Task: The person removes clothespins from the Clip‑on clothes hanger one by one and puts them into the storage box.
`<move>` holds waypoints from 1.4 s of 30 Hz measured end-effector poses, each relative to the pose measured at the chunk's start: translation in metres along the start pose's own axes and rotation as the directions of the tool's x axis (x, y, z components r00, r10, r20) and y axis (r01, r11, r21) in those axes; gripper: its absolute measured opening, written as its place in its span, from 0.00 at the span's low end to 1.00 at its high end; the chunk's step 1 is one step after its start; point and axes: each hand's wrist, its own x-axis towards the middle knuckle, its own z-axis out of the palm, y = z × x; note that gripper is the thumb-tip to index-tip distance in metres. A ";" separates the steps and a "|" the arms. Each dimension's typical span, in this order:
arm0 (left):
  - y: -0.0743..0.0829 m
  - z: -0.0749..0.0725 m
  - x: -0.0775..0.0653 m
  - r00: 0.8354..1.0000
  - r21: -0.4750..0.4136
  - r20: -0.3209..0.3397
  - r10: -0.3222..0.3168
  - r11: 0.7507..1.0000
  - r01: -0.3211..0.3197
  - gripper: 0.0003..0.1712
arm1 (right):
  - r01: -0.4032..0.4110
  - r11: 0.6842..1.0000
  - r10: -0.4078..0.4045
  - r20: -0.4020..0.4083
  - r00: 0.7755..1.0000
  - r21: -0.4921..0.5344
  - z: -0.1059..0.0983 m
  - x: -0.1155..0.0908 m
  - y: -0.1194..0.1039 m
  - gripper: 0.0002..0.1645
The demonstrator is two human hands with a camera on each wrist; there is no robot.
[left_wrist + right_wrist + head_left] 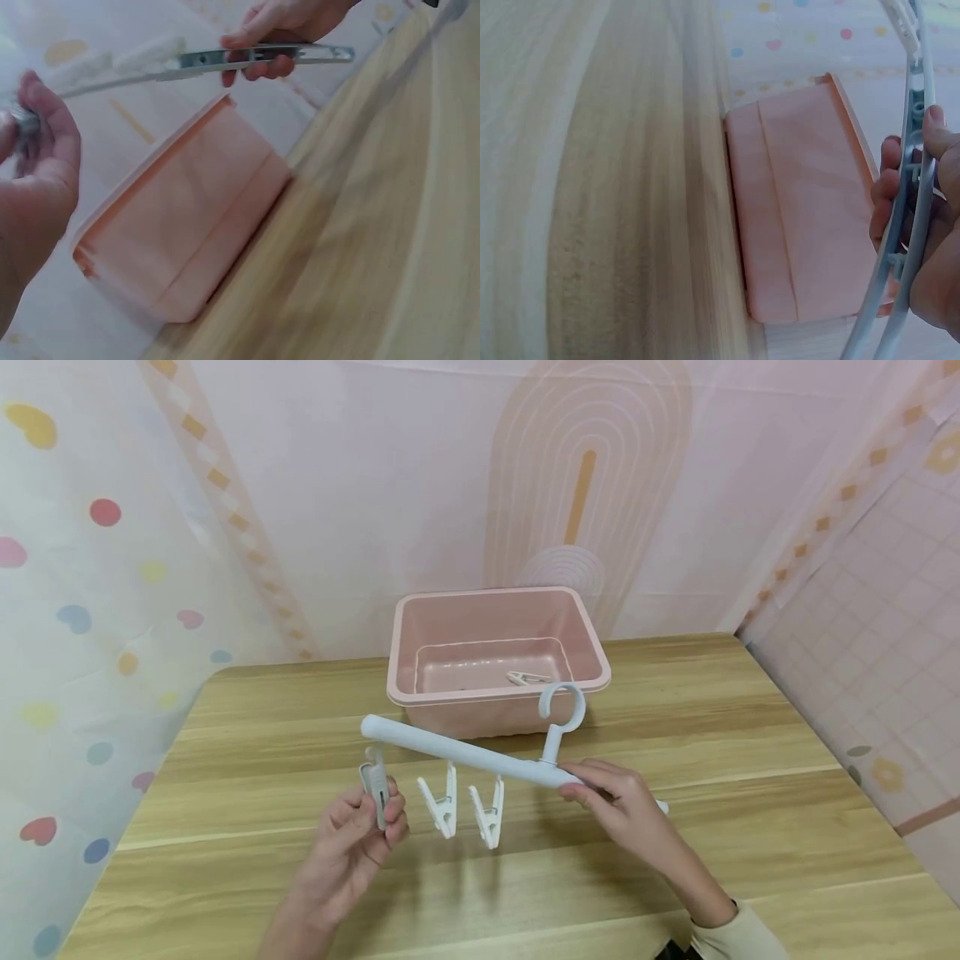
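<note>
A pale blue clothes hanger [450, 748] is held up over the table, its hook pointing upward. My right hand [618, 806] grips it just right of the hook; the right wrist view shows the fingers wrapped around the hollow bar [911, 165]. From the left arm hang two white clothespins, one [442, 806] left of the other [489, 817]. My left hand [352, 847] pinches a grey clothespin [377, 789] between thumb and fingers, close under the hanger's left end. Whether its top loop touches the hanger, I cannot tell.
Behind the hanger a pink plastic basin [491, 697] stands on the wooden table [247, 760]. At least one white clothespin [527, 678] lies inside it. A patterned cloth [360, 510] hangs behind and beside the table.
</note>
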 end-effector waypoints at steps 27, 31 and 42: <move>0.035 0.020 0.030 0.736 0.863 -0.036 0.676 0.392 -0.318 0.17 | -0.020 0.949 0.011 -0.032 0.999 -0.316 0.000 -0.004 0.000 0.14; 0.038 0.023 0.042 0.733 0.880 -0.037 0.680 0.370 -0.298 0.16 | -0.037 0.937 0.030 -0.024 0.999 -0.347 -0.001 -0.003 0.000 0.14; 0.036 0.025 0.065 0.757 0.952 -0.035 0.652 0.253 -0.174 0.18 | -0.043 0.929 0.039 -0.017 0.999 -0.369 -0.002 -0.003 0.002 0.14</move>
